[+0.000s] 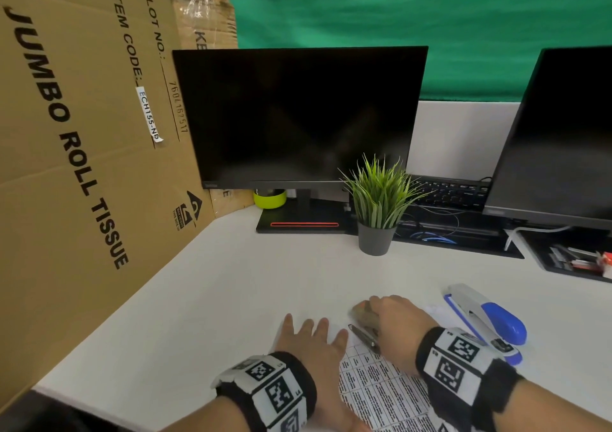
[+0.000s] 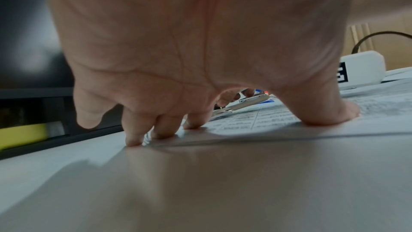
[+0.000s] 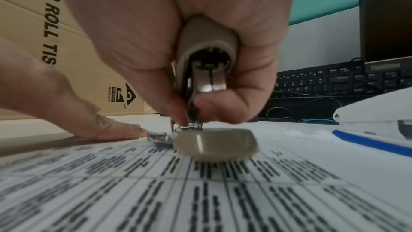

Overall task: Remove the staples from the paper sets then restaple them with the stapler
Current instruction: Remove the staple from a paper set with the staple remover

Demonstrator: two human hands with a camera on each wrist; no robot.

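Observation:
A printed paper set (image 1: 381,395) lies on the white desk near its front edge. My left hand (image 1: 311,335) presses flat on the sheet's upper left part, fingers straight; in the left wrist view the fingertips (image 2: 133,140) bear on the paper (image 2: 267,117). My right hand (image 1: 394,319) grips a beige staple remover (image 1: 364,314) at the paper's top edge. In the right wrist view the remover (image 3: 207,50) is squeezed between thumb and fingers, with its metal jaws down on the paper (image 3: 200,191) beside the left fingertip (image 3: 111,128). A blue and white stapler (image 1: 490,319) lies to the right.
A cardboard box (image 1: 82,133) walls the left side. A dark monitor (image 1: 298,117) and a potted plant (image 1: 377,206) stand behind the paper. A keyboard (image 1: 453,193), a second monitor (image 1: 563,133) and a black tray of small items (image 1: 579,262) sit at the right.

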